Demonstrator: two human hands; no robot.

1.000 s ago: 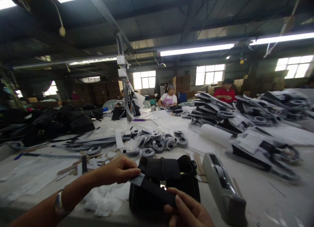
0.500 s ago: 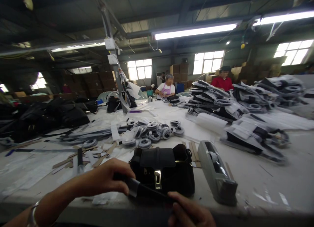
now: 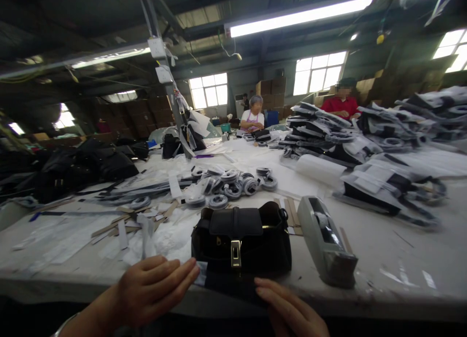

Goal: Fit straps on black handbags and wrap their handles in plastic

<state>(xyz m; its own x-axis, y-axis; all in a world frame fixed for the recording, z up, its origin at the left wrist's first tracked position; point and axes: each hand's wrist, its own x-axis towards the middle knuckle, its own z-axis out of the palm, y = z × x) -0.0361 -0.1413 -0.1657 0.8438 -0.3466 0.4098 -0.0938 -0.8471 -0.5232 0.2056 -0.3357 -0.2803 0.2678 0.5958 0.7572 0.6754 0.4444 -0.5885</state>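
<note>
A black handbag point(image 3: 245, 259) with a flap and gold turn-lock stands upright on the table edge in front of me. Between my hands, low before the bag, runs a dark strap point(image 3: 228, 282) whose left end is wrapped in a whitish film point(image 3: 202, 273). My left hand point(image 3: 155, 289) has its fingers pressed together at that wrapped end. The right hand point(image 3: 292, 308) has its fingertips on the strap's other end; its thumb is hidden. Right of the bag sits a grey tape dispenser point(image 3: 326, 244), touched by neither hand.
Wrapped grey rings point(image 3: 231, 188) lie behind the bag, with card and paper strips point(image 3: 124, 232) to the left. Stacks of wrapped black pieces point(image 3: 321, 133) rise at the right. Black bags point(image 3: 83, 169) are heaped at the far left. Two people sit across the table.
My left hand has moved down and left, its fingers going from a wide pinch to lying together. The right hand has shifted slightly right. The whole view has tilted down a little.
</note>
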